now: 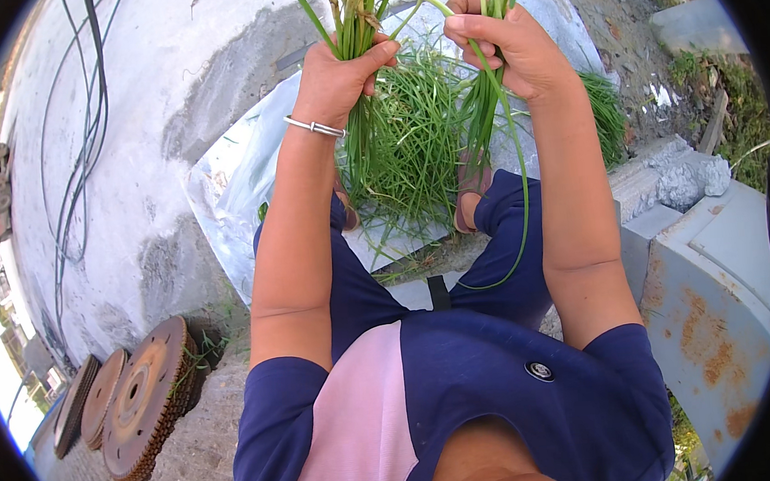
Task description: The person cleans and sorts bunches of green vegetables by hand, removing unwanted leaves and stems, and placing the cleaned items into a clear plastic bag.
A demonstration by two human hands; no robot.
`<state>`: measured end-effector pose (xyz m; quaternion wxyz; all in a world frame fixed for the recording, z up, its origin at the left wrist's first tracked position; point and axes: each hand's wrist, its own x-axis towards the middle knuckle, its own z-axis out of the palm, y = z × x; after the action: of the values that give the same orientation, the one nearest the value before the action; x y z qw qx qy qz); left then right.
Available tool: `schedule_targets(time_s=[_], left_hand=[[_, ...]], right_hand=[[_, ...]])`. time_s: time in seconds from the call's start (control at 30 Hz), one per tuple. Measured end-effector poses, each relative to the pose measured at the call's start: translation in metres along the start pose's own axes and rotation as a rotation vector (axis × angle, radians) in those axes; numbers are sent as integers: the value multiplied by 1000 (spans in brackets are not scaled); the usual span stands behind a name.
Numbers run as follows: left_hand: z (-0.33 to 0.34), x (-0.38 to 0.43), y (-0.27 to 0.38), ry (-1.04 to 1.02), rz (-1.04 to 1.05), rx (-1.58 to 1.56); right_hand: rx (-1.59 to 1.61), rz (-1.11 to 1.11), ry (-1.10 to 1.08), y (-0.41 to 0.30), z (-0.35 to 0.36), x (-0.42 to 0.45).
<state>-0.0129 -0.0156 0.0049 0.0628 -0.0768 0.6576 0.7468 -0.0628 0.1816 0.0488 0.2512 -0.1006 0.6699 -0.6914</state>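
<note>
My left hand (pixel 353 77), with a silver bangle (pixel 315 127) at the wrist, grips a bunch of green chives (pixel 360 133); its upper ends look brown and dry. Across from it, my right hand (pixel 505 48) is closed around a smaller, cleaner bunch of chives (pixel 483 109). A single long chive stalk (pixel 517 159) is pinched at its thumb and fingers, its pale end reaching towards my left hand and its leaf curving down to my thigh. Below both hands, a loose heap of chives (pixel 418 132) lies between my feet on a pale plastic sheet (pixel 249 176).
Another pile of chives (pixel 605 118) lies right of my right forearm. Several rusty toothed discs (pixel 140 394) lean at lower left. Black cables (pixel 88 139) cross the concrete. To the right stand a rusty grey metal casing (pixel 707 313) and a broken concrete block (pixel 672 173).
</note>
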Motion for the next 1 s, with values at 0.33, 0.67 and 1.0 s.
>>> schedule_targets(time_s=[0.33, 0.67, 1.0], left_hand=[[-1, -6, 11, -98, -88, -195], [16, -7, 2, -257, -107, -47], [-52, 4, 27, 304, 161, -278]], right_hand=[[272, -49, 150, 0, -20, 9], [123, -42, 130, 13, 11, 12], [-249, 93, -313, 34, 25, -1]])
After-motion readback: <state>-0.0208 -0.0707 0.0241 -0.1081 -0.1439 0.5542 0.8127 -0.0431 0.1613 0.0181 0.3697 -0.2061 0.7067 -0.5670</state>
